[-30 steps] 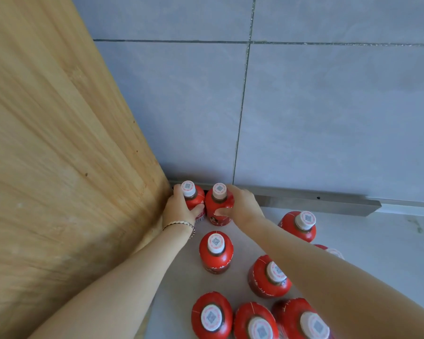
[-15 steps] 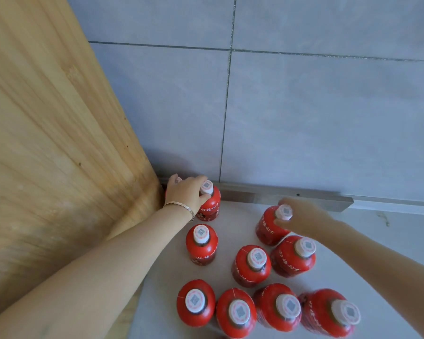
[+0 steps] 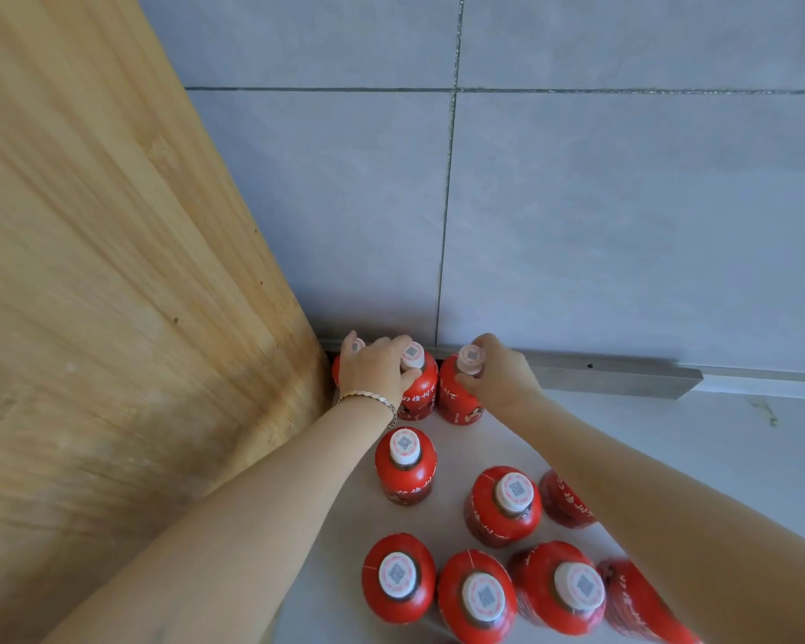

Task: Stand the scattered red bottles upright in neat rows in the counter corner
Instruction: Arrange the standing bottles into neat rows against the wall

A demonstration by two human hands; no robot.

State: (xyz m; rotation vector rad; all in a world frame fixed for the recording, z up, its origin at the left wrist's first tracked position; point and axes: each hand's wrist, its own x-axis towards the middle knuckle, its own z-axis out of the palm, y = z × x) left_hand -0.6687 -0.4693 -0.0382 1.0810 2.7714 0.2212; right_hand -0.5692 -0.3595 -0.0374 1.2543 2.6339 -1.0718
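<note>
The counter (image 3: 698,439) is closed on the left by a tall wooden panel (image 3: 112,318) and at the back by a grey tiled wall (image 3: 600,225), along whose foot a metal strip (image 3: 623,376) runs. Open pale surface is left to the right of the strip and beyond the right forearm; the corner itself is filled.

Three red bottles are stood upright in a row against the back wall. The corner bottle (image 3: 336,370) is almost wholly hidden behind the left hand (image 3: 372,371), only its cap and a sliver of red being seen. The second bottle (image 3: 418,388) is touched at the shoulder and cap by that hand, whose fingers are curled loosely over both; whether either is truly gripped cannot be told. The third bottle (image 3: 458,392) is held at its cap by the right hand (image 3: 498,376), thumb and fingers closed around it.

Nearer the camera a single bottle (image 3: 405,467) stands behind the left wrist, and loose upright bottles (image 3: 503,504) are crowded under the right forearm, one partly hidden by it
</note>
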